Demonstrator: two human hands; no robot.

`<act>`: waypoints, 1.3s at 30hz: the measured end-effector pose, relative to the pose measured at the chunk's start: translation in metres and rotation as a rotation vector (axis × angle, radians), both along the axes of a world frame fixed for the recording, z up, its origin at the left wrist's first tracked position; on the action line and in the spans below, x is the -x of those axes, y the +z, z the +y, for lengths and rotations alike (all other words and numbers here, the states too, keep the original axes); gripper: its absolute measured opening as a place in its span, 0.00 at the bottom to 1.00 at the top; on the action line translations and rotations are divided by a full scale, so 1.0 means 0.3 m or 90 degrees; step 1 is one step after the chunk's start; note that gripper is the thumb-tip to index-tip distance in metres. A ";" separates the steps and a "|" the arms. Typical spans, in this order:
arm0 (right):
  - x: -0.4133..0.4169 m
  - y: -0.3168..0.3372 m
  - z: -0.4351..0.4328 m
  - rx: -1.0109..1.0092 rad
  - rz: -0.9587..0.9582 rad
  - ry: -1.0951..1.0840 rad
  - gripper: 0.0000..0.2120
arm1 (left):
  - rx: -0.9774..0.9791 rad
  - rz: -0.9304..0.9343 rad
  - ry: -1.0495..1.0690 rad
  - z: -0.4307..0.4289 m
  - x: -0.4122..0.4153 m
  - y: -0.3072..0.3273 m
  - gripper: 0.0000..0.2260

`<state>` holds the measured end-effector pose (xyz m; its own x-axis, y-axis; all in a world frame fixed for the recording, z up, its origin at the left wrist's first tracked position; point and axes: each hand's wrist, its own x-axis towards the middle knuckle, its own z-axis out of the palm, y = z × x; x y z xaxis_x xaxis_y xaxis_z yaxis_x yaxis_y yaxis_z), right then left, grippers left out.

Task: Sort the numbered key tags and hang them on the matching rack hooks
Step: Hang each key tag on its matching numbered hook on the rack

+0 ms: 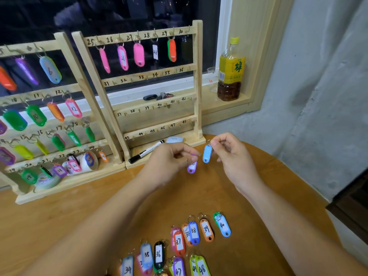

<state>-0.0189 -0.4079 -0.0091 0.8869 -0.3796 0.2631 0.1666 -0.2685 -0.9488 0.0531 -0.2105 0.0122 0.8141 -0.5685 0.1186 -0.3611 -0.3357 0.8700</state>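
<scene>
My left hand [169, 160] pinches the ring of a purple key tag [192, 166] that hangs below its fingers. My right hand [233, 154] pinches the ring of a light blue key tag [207, 153], hanging just right of the purple one. Both hands hover over the table in front of the right wooden rack [197, 76], whose top row carries tags on hooks 25 to 29; its lower rows, numbered 31 to 48, show bare hooks. The left rack [83, 90] is nearly full of coloured tags. Several numbered tags [179, 248] lie on the table near me.
A black marker [146, 151] and a small white object [174, 139] lie at the right rack's base. A yellow-labelled bottle [231, 70] stands on the windowsill, with a bunch of keys [157, 96] behind the rack. The round wooden table [69, 216] ends at the right near a grey wall.
</scene>
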 end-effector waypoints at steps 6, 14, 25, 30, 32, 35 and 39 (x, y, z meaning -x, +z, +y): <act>-0.168 0.211 -0.070 0.077 -0.083 -0.022 0.09 | -0.047 -0.153 0.039 -0.017 -0.084 0.180 0.04; -0.399 0.526 -0.119 0.181 -0.192 -0.058 0.11 | -0.008 -0.319 0.130 -0.087 -0.192 0.460 0.06; -0.517 0.734 -0.082 0.212 -0.195 -0.092 0.09 | 0.019 -0.467 0.249 -0.192 -0.372 0.717 0.05; -0.530 0.740 -0.060 0.177 -0.145 -0.057 0.09 | -0.028 -0.501 0.281 -0.240 -0.405 0.762 0.03; -0.527 0.752 -0.055 0.158 -0.134 -0.049 0.09 | -0.036 -0.503 0.289 -0.240 -0.417 0.769 0.02; -0.512 0.765 -0.054 0.124 -0.099 -0.008 0.10 | -0.039 -0.499 0.292 -0.239 -0.423 0.776 0.02; -0.503 0.769 -0.057 0.111 -0.061 0.001 0.10 | -0.057 -0.473 0.274 -0.250 -0.419 0.784 0.02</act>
